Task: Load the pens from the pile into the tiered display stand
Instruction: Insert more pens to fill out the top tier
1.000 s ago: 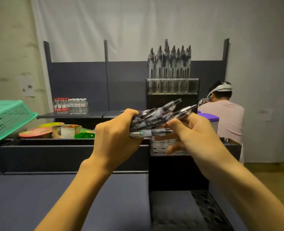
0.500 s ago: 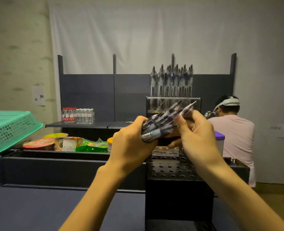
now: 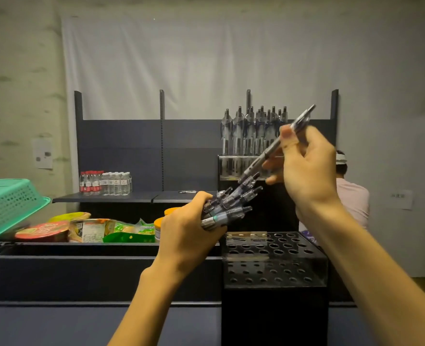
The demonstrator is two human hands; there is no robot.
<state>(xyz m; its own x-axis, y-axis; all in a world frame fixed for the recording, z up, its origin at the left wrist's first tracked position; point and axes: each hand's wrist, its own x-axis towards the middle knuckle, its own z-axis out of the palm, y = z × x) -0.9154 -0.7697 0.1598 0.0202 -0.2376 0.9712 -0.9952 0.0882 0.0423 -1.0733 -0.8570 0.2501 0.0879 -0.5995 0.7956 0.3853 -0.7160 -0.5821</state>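
Hands occupy the centre of the head view. The left hand (image 3: 185,229) has its fingers curled round a bundle of clear-barrelled retractable pens (image 3: 227,204), gripped at one end; the free ends fan upward and to the right, above the near tier of the stand. The right hand (image 3: 306,168) is raised higher and pinches a single clear-and-dark pen (image 3: 276,146) between thumb and fingers. This pen is tilted — its lower end points down-left toward the bundle, its upper end up-right. The single pen is apart from the bundle, with its lower end just above the fanned ends.

The black tiered display stand with perforated top panels (image 3: 274,260) stands directly below the right hand. The round holes of its near tier hold no pens. Its rear, highest tier — a clear-fronted holder (image 3: 231,166) — carries a row of upright clear pens (image 3: 254,131).

To the left, a dark bin contains packaged snack items (image 3: 91,231), and a green plastic mesh basket (image 3: 9,206) sits tilted at the frame edge. A dark shelf (image 3: 106,197) behind carries small plastic bottles (image 3: 105,183), some red-labelled. Another person in a light pink shirt (image 3: 353,201) is partly hidden behind the right forearm.
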